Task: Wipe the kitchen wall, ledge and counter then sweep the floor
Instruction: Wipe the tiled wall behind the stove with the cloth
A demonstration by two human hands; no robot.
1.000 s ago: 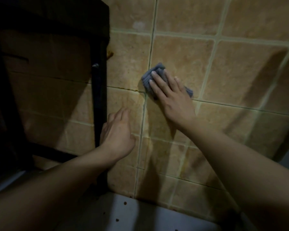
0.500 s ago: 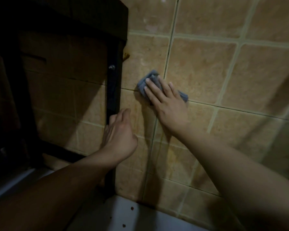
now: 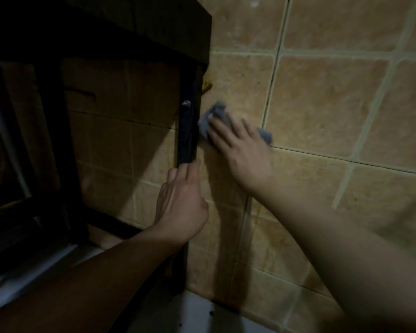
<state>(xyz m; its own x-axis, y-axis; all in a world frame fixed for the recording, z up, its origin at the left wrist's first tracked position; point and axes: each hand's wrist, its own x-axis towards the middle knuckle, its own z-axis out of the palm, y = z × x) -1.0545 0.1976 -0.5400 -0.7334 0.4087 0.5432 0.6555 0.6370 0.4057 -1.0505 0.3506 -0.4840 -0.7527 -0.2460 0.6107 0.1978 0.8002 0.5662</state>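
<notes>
A tan tiled wall (image 3: 322,104) fills the view. With straight fingers, my right hand (image 3: 243,150) presses a small grey-blue cloth (image 3: 216,114) flat against it, right beside the black upright post (image 3: 186,135) of a dark rack. Most of the cloth is hidden under the fingers. Lower down, my left hand (image 3: 180,205) rests against the same post with its fingers extended upward and holds nothing.
The black rack's frame and dark shelf (image 3: 120,27) take up the left side, close to the wall. A screw head (image 3: 186,103) sticks out of the post. At the bottom a white counter (image 3: 197,316) with small dark specks meets the wall.
My right hand has slid the cloth leftward along the wall until it reaches the rack post. The left hand has stayed at the post, and the view has shifted left.
</notes>
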